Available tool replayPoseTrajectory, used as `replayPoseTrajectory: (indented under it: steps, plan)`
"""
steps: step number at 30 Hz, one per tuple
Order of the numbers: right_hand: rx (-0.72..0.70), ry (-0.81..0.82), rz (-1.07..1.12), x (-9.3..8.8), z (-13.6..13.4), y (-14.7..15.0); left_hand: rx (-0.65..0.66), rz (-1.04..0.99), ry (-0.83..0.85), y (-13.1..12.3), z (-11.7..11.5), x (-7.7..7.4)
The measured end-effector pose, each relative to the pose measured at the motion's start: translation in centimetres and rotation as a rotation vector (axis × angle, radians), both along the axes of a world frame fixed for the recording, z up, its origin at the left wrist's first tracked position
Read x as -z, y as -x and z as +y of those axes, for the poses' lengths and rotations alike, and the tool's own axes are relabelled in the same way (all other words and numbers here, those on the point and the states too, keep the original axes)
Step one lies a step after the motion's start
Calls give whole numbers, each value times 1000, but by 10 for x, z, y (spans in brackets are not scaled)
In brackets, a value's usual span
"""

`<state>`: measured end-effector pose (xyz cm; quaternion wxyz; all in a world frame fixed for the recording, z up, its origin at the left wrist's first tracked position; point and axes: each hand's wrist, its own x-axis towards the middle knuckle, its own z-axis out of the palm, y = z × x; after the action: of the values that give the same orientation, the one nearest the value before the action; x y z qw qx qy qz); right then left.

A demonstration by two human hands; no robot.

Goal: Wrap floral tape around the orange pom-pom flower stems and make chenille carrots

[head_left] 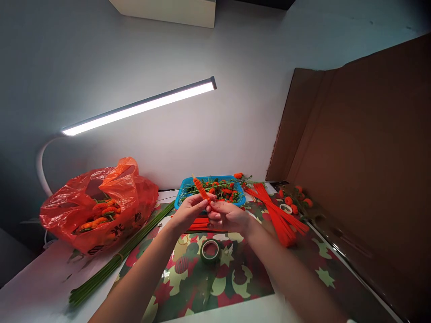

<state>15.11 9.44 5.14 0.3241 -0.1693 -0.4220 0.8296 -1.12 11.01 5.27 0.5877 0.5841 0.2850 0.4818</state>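
At twelve o'clock from the green tape (204, 252), left hand (190, 210) and right hand (232, 216) share a pinching grip on an orange fuzzy strip (201, 187), its tip towards eleven, probably to steady it.

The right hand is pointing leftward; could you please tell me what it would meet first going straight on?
Besides the orange chenille piece it holds, the right hand would probably meet the left hand first, though depth is unclear.

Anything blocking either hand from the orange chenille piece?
Nothing visible. The left hand and right hand both have fingers on the orange chenille piece; the blue plastic basket sits beyond it, not between.
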Motion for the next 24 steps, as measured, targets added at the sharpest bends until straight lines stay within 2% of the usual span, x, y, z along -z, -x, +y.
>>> replayPoseTrajectory:
  steps: [3, 9, 17, 24]
  plan:
    - [-23, -12, 13, 2, 1, 1, -8, 44, -16, 4, 2, -1]
    - [84, -163, -79, 6, 6, 3, -23, 88, -6, 6, 5, -2]
    - [291, -412, -308, -3, 0, 4, -59, 142, -23, 4, 2, -5]
    - [510, -608, -494, 8, 6, 10, -154, 171, -20, 0, 4, -4]
